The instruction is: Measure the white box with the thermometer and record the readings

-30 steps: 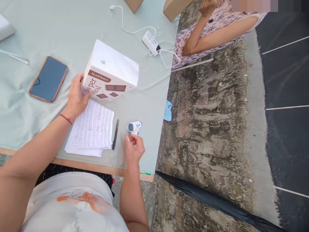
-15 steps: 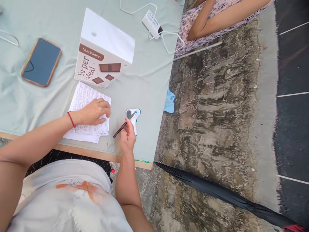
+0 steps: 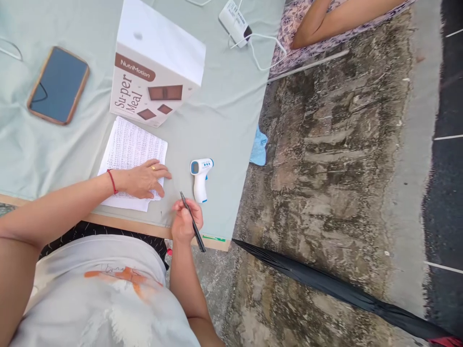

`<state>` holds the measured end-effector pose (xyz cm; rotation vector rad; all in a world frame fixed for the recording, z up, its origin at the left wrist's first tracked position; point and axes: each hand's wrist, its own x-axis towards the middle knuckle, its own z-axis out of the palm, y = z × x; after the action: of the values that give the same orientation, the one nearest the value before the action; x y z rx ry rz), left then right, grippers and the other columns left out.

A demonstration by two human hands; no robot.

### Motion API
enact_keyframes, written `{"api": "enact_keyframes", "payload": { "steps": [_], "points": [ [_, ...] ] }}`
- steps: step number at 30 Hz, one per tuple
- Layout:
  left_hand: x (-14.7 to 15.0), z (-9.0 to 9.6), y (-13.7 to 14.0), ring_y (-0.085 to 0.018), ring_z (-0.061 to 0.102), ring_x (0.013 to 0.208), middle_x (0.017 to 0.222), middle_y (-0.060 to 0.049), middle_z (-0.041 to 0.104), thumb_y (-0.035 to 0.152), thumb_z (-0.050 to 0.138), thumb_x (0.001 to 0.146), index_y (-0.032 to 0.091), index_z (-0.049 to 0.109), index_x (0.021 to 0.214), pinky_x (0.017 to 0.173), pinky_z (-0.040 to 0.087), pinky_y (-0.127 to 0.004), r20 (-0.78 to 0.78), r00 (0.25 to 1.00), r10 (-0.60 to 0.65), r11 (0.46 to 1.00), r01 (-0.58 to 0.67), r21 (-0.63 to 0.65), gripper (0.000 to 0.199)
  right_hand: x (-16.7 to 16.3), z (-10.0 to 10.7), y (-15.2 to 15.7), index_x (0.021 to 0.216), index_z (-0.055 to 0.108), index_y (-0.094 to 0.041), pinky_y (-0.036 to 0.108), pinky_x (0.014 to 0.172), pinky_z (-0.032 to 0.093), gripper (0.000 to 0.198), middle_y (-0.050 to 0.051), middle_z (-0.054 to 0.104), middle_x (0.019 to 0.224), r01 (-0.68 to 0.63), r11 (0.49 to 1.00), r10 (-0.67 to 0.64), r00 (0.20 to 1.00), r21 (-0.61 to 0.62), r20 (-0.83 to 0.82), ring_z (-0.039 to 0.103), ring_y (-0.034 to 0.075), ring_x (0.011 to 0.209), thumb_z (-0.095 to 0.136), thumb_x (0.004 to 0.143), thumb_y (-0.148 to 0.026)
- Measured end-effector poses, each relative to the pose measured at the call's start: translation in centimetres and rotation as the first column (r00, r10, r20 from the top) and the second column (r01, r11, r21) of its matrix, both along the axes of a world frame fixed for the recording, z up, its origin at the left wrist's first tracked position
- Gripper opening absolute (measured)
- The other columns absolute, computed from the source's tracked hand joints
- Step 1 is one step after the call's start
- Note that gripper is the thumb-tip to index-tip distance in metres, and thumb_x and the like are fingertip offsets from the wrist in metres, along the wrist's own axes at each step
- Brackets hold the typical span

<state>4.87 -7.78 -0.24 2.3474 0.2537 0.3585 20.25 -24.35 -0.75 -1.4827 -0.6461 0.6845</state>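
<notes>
My left hand (image 3: 144, 179) lies with fingers spread across a stack of written paper sheets (image 3: 132, 140), covering their lower right part. In my right hand (image 3: 186, 221) is a black pen (image 3: 193, 222), gripped between thumb and fingers near the table's front edge. Its tip points up and to the left, towards the papers but apart from them. Just beyond the right hand, a white and blue infrared thermometer (image 3: 200, 180) rests on the cloth, untouched. Behind the papers stands a white and brown box (image 3: 159, 58) lettered "NutriMotion Su-per Meal".
A phone (image 3: 58, 86) in a brown case lies at the left. At the far edge is a white device (image 3: 234, 23) with a cable, near another person's arm (image 3: 325, 24). A folded black umbrella (image 3: 325, 284) slants away from the table corner. Light blue cloth (image 3: 258, 148) hangs beside the table.
My right hand has drawn back from the thermometer towards the table edge, and the pen has swung to point up-left. My left hand has shifted slightly right and its fingers have spread out.
</notes>
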Motion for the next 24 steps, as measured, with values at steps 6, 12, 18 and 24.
{"api": "enact_keyframes", "payload": {
  "steps": [6,12,18,24],
  "points": [
    [0.1,0.3,0.1,-0.029,0.049,0.135,0.137,-0.001,0.064,0.013,0.075,0.073,0.038,0.079,0.094,0.121,0.025,-0.051,-0.060,0.998,-0.019,0.999,0.021,0.035,0.033,-0.1,-0.8,-0.3,0.073,0.055,-0.022,0.025,0.056,0.040,0.024,-0.005,0.054,0.065,-0.054,0.985,0.075,0.990,-0.164,0.122,0.048,0.010,0.056,0.069,0.070,-0.042],
    [0.1,0.8,0.1,-0.029,0.046,0.139,0.142,-0.001,0.061,0.018,0.076,0.074,0.037,0.079,0.099,0.123,0.023,-0.053,-0.145,0.989,-0.033,0.997,0.043,0.067,0.032,-1.2,-1.0,0.6,0.068,0.059,-0.021,0.027,0.058,0.041,0.020,-0.003,0.058,0.063,-0.092,0.965,0.154,0.956,-0.245,0.249,0.048,0.012,0.059,0.064,0.072,-0.041],
    [0.2,0.9,0.0,-0.029,0.046,0.141,0.143,0.000,0.060,0.017,0.077,0.074,0.038,0.079,0.100,0.124,0.022,-0.054,-0.162,0.986,-0.029,0.997,0.040,0.069,0.033,-1.0,-1.6,0.4,0.070,0.061,-0.022,0.026,0.060,0.043,0.020,-0.004,0.061,0.064,-0.139,0.947,0.231,0.922,-0.291,0.310,0.050,0.013,0.061,0.063,0.075,-0.041],
    [0.2,1.2,0.0,-0.029,0.042,0.144,0.148,-0.005,0.055,0.021,0.075,0.080,0.034,0.078,0.109,0.125,0.018,-0.051,-0.223,0.973,-0.067,0.989,0.094,0.115,0.032,-0.9,-1.8,0.4,0.070,0.060,-0.022,0.025,0.057,0.043,0.021,-0.004,0.061,0.062,-0.158,0.951,0.258,0.879,-0.265,0.401,0.051,0.012,0.057,0.059,0.080,-0.040]
  ]
}}
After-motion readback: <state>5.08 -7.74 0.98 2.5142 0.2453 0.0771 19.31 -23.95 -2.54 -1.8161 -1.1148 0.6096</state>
